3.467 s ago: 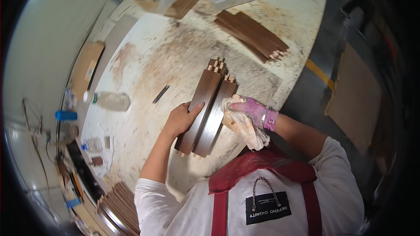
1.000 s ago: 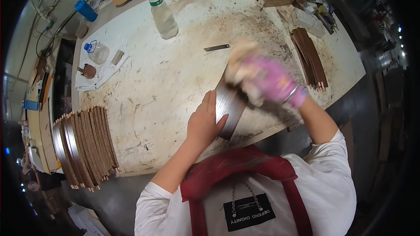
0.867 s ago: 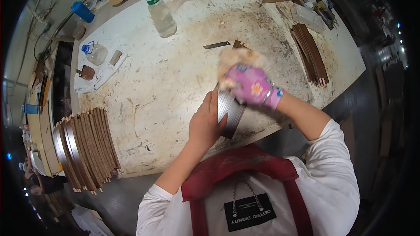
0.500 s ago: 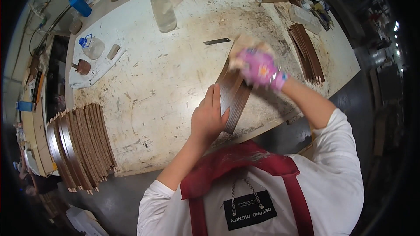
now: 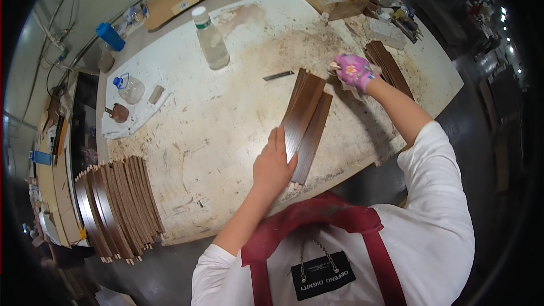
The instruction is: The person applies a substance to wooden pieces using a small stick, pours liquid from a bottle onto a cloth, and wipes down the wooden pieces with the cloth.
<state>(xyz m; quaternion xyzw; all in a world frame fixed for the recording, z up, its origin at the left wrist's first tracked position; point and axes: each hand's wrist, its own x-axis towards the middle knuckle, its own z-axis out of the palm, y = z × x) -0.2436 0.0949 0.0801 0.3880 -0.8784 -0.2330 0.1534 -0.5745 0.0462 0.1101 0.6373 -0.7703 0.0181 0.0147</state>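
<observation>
My bare left hand (image 5: pixel 274 164) lies on a small stack of dark brown wooden slats (image 5: pixel 304 105), its fingers stretched along the left edge and its thumb apart on top. The slats are fanned slightly, with small light pegs showing at the ends. To their right, my right hand (image 5: pixel 353 72) wears a pink flowered glove and is closed on a pale cloth (image 5: pixel 359 93), mostly hidden beneath it. This hand is off the slats, near another slat stack (image 5: pixel 390 68). A thin dark blade (image 5: pixel 278 76) lies beyond the slats.
On the worktable (image 5: pixel 192 136) stand a clear bottle (image 5: pixel 212 42) and, at left, a blue-capped jug (image 5: pixel 131 89) beside a brown cup (image 5: pixel 119 113) on white cloth. A large slat stack (image 5: pixel 122 204) sits at the near left edge. A cluttered cardboard box (image 5: pixel 334 4) stands far right.
My right hand has moved off the far end of the slats, to the right, taking the cloth along. The left hand stays on the slats. The whole view has shifted slightly.
</observation>
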